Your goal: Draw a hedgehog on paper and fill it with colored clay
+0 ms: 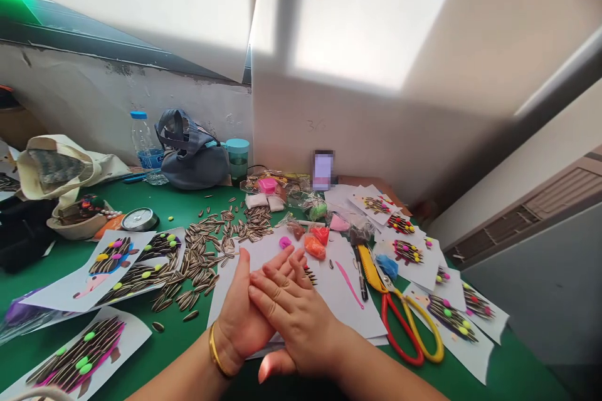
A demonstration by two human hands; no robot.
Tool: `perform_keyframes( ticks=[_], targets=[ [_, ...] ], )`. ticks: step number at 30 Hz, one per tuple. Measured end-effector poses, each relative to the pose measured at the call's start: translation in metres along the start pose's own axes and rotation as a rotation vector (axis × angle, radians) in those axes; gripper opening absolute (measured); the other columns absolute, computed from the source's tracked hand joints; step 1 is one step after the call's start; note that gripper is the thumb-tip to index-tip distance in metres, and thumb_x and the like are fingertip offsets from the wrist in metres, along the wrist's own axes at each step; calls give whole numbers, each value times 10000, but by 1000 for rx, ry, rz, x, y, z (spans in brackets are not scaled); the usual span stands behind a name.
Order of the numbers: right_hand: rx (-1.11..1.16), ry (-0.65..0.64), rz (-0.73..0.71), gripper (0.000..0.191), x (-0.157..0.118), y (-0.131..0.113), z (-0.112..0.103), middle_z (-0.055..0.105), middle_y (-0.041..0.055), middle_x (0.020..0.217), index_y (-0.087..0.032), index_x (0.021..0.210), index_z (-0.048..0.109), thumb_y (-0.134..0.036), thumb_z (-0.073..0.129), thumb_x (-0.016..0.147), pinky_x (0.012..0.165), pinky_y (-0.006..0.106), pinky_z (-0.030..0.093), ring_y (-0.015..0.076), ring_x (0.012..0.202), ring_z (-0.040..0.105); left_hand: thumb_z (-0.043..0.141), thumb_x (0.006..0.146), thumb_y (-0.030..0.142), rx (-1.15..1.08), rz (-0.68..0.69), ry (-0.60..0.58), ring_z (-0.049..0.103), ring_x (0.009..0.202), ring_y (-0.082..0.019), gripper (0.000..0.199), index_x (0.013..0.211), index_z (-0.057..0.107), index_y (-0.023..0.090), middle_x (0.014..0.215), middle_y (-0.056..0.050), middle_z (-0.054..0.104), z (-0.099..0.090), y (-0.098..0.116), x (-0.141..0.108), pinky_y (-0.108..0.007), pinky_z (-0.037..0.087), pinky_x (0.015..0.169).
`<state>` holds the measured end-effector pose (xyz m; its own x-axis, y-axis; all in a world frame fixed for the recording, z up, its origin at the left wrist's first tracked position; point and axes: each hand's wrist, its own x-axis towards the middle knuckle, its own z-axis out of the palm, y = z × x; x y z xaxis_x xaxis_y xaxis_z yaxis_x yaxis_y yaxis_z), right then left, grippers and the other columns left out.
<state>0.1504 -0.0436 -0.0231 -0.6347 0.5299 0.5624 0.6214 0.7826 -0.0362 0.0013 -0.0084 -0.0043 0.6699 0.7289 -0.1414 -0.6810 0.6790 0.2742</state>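
Observation:
My left hand [242, 316] is palm up, its fingers stretched out, with a gold bangle [219, 351] on the wrist. Across it lies my right hand [298, 313], flat with straight fingers, palm to palm. Whatever may be between the palms is hidden. Beneath them are white paper sheets [277, 254], and part of a sunflower-seed picture [309, 274] shows past my right fingertips. Just beyond the fingers are a magenta clay ring [285, 242] and bagged orange clay [315, 247]. A pink clay strip [348, 284] rests on the paper to the right.
Loose sunflower seeds [202, 250] spread left of the paper. Yellow-and-red scissors [399, 307] and a black pen [361, 272] lie right. Finished hedgehog cards [110, 263] flank both sides of the green table [188, 351]. A bag [195, 160], bottle [148, 150] and phone [323, 170] stand behind.

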Motion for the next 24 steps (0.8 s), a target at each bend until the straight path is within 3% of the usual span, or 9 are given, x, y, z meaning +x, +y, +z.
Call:
perform_keyframes(
  ticks=[1,4,9,13,15,19,22,24],
  targets=[
    [-1,30,37,945,0,0,1,430,108,1495,-132,1500,320,-811,251,847,1226,495,49,285,1441,287,290,872,751,20,-34,-10,354,1416,-272,906,1490,316,89,1476,-192,449,1,-2,0,-427,220,1198],
    [-11,73,146,921,-1,2,2,419,127,1499,-131,1507,307,-789,233,867,1214,530,0,301,1437,293,262,856,777,68,51,-45,338,1425,-264,928,1484,336,97,1472,-186,456,4,0,0,-423,224,1198],
    [54,16,-25,902,1,0,1,462,73,1476,-173,1497,336,-798,321,848,1228,475,9,265,1437,302,231,844,796,78,70,-6,327,1432,-247,934,1457,389,110,1501,-167,423,6,3,0,-381,199,1204],
    [9,54,132,895,3,3,-3,404,118,1507,-129,1503,311,-770,255,882,1208,512,-56,290,1445,277,252,825,814,97,-8,-45,319,1432,-293,940,1447,411,126,1500,-168,423,8,-1,-1,-453,188,1203],
    [8,31,159,871,2,4,-5,417,123,1499,-127,1498,320,-753,244,896,1202,527,-64,291,1436,300,241,837,802,98,39,-45,318,1434,-275,945,1448,402,100,1496,-178,425,7,1,0,-422,181,1209],
    [59,14,27,868,0,3,1,459,81,1478,-167,1496,333,-772,237,882,1218,512,-8,266,1426,326,252,843,794,78,84,-21,329,1431,-248,911,1451,404,133,1500,-154,428,1,3,2,-406,195,1209],
    [16,25,96,877,-1,5,4,456,115,1478,-152,1495,335,-768,308,872,1211,533,47,293,1424,325,275,875,751,63,-23,-62,355,1416,-276,861,1438,424,118,1478,-175,452,-1,1,3,-433,209,1201],
    [-2,36,148,842,-1,8,3,474,131,1462,-149,1490,345,-737,345,887,1203,555,49,304,1418,334,255,857,777,55,18,-69,338,1425,-274,905,1447,408,109,1484,-177,443,0,1,3,-423,201,1204]
  ],
)
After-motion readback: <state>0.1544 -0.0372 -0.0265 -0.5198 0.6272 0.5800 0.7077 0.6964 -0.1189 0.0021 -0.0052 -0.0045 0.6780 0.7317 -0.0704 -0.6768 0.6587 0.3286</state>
